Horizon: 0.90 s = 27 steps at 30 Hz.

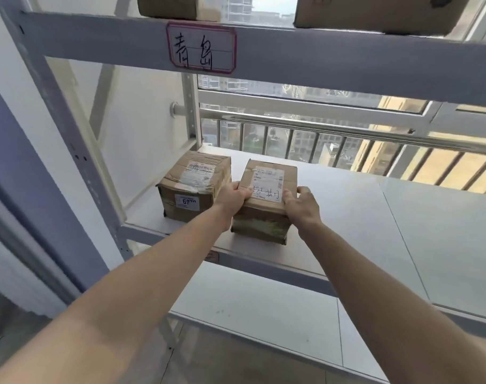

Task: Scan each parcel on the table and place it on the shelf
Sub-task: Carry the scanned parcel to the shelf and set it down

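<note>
At about nine o'clock on the shelf board [333, 206] a taped parcel [193, 184] is seen standing square to the front edge, its numbered sticker turned outward, presumably so it can be read from the aisle. Just beside it, toward three o'clock, a second parcel [265, 198] is held near the front edge with its label up. The left hand [235, 196] is curled over its left top edge, and the right hand [300, 205] is wrapped round its right near corner, fingers [287, 196] bent onto the label. A two-sided grip is judged to keep the box level while it is slid in alongside its neighbour. At twelve o'clock a handwritten tag [201, 48] is fixed to the upper beam, probably marking a destination.
</note>
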Tool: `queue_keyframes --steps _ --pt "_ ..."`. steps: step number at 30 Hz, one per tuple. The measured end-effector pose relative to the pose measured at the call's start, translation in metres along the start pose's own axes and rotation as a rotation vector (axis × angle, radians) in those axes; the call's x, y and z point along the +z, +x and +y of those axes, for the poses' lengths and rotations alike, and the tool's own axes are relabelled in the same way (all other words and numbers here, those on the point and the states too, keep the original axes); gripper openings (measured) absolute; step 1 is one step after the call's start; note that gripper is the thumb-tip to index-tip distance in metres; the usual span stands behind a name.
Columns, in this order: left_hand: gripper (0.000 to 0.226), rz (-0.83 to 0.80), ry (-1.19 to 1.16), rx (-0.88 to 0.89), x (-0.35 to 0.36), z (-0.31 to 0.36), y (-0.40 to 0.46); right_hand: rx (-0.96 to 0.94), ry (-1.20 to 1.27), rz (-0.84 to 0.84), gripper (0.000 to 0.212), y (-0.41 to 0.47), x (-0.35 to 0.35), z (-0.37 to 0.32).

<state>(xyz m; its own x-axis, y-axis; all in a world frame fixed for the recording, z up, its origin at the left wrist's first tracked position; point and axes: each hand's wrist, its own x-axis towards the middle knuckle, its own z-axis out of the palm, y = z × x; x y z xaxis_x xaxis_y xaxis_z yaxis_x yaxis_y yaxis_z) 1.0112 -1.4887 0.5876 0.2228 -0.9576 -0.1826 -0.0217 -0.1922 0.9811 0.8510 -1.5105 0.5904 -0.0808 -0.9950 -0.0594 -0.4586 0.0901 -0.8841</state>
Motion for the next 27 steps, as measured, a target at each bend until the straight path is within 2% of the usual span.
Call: queue_keyframes --steps 11,18,20,24,27 --pt "0.024 0.008 0.099 0.022 -0.006 -0.004 0.032 0.031 -0.020 0.017 0.035 0.025 0.018 -0.003" --pt "0.025 0.064 0.228 0.028 -0.002 -0.004 0.034 0.032 -0.027 0.001 0.039 0.024 0.020 -0.002" --pt "0.031 0.090 0.297 0.041 0.000 -0.003 0.034 0.036 -0.022 -0.003 0.041 0.024 0.019 -0.001" --pt "0.066 0.181 0.416 0.096 0.001 0.002 0.033 0.041 -0.028 -0.003 0.052 0.023 0.012 -0.002" --pt "0.060 0.236 0.387 0.179 0.007 0.017 0.021 0.027 -0.021 0.027 0.056 0.018 0.001 -0.001"
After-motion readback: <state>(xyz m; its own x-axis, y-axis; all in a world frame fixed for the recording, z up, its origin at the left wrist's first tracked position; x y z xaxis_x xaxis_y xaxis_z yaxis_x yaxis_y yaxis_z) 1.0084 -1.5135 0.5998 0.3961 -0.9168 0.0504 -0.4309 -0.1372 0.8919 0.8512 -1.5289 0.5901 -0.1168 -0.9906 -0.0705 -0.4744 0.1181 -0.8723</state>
